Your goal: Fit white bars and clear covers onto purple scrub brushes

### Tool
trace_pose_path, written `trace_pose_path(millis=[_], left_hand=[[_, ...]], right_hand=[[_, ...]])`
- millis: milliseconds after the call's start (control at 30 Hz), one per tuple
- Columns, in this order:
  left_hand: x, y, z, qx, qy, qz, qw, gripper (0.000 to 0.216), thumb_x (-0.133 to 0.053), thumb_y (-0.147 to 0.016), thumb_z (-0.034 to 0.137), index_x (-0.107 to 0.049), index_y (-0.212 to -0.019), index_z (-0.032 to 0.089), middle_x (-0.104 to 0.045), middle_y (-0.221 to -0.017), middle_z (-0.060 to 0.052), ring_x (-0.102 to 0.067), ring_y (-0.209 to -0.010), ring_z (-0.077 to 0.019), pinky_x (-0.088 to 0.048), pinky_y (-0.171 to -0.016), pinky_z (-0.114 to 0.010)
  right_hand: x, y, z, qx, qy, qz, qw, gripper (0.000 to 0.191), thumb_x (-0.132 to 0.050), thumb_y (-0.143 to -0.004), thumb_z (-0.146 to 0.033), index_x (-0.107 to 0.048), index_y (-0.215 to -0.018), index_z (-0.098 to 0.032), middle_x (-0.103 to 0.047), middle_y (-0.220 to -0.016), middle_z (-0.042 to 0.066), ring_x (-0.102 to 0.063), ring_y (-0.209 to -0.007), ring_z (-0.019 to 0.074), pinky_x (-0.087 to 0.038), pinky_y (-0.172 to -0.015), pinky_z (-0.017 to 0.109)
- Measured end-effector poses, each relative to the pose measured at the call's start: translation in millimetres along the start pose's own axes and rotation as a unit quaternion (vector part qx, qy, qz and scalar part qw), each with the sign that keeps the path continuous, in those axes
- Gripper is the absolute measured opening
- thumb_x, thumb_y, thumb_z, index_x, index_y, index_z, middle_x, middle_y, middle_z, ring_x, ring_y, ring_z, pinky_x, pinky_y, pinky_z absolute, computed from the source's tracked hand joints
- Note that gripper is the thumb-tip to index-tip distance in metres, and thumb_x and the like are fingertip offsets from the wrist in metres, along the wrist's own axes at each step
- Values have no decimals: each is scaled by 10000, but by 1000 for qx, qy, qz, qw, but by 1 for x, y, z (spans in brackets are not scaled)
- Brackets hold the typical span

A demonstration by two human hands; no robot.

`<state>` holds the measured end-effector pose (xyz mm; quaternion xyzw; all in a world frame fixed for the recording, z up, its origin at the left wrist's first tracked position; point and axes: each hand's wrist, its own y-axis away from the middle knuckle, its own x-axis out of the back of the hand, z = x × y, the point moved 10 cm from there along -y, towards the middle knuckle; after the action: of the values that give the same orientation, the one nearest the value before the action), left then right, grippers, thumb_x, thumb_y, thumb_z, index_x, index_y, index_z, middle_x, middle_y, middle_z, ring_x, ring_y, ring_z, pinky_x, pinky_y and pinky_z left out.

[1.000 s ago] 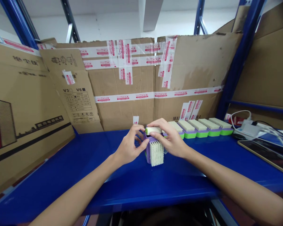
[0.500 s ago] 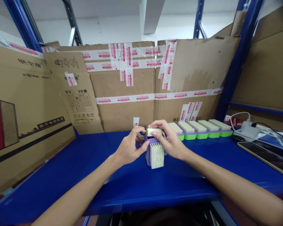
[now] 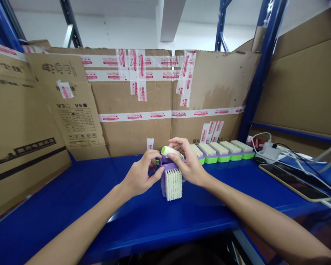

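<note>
A purple scrubbing brush (image 3: 173, 184) with cream bristles stands on end in front of me, its bristles facing me. My left hand (image 3: 143, 171) curls at its upper left corner, thumb and fingertips against the purple body. In my right hand (image 3: 189, 162) is a white, rounded bar (image 3: 171, 151) with a light green end, pinched between thumb and fingers just above the brush's top. That bar's left end is tilted up, and a dark gap shows in the purple body below it. The fingers hide the bar's right end.
Several brushes (image 3: 219, 148) lie bristles up in a row at the back right, with purple and green bases. A phone (image 3: 294, 182), white cables and a charger (image 3: 270, 151) are at the right. Cardboard walls (image 3: 135, 132) enclose the blue tabletop (image 3: 121, 228).
The white bar's left end has risen off the top of the purple brush, tilted by my right hand. My left hand stays at the brush's corner. The whole view has shifted slightly.
</note>
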<state>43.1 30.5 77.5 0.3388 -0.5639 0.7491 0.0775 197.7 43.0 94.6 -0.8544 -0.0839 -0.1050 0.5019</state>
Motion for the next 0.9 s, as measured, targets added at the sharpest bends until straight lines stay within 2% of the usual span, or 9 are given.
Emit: trace_pose_path(millis=[100,267,400,567,733,900], left_hand=[[2,-3,7,-12,-32,-9,999,267,-540,-1096,267,-498,-1360,262,-615,-1283,-63,-664,-807,-112,-635,-740,-287],[3,-5,15,-37,-74,-20,996,249,-465,-1125,253,-546,-1361,259,-608,-1280,-73,-710,-1023,-178,-648,-843,-324],[3,-5,11,-25,-92,-17,995,176,-455,-1128,267,-582,-1247,244,-597,-1225,-63,-699,-959,-164,-631,-798,-305],[1,-3,2,-13,-66,-32,997,147,-481,-1125,365,-538,-1186,243,-585,-1220,-68,-677,-976,-188,-607,-774,-314],[0,-1,-11,8,-20,-40,999,250,-491,-1122,491,-484,-1152,243,-591,-1230,-77,-657,-968,-194,-565,-791,-328],[6,-1,-20,16,59,-8,998,549,-285,-1094,738,-458,-975,231,-611,-1071,-72,-606,-885,-197,-502,-770,-341]], right_hand=[[-2,1,-8,34,51,-13,998,319,-552,-1128,-315,-530,-1442,-266,-635,-1250,95,-630,-1162,245,-547,-1044,463],[1,2,-17,79,119,15,990,287,-530,-1135,-281,-556,-1420,-280,-657,-1334,105,-636,-1254,267,-550,-1072,494],[5,4,-13,79,124,42,988,379,-565,-1124,-316,-480,-1493,-298,-672,-1349,105,-669,-1231,272,-566,-1055,501],[8,5,-11,78,146,62,984,475,-581,-1106,-355,-414,-1545,-286,-617,-1301,118,-646,-1133,279,-591,-975,495],[17,5,-4,66,149,89,983,506,-556,-1110,-379,-360,-1568,-294,-559,-1245,102,-627,-1084,268,-588,-1000,514],[22,3,21,41,165,90,981,544,-576,-1096,-453,-346,-1560,-287,-569,-1270,120,-636,-1084,289,-602,-955,523]])
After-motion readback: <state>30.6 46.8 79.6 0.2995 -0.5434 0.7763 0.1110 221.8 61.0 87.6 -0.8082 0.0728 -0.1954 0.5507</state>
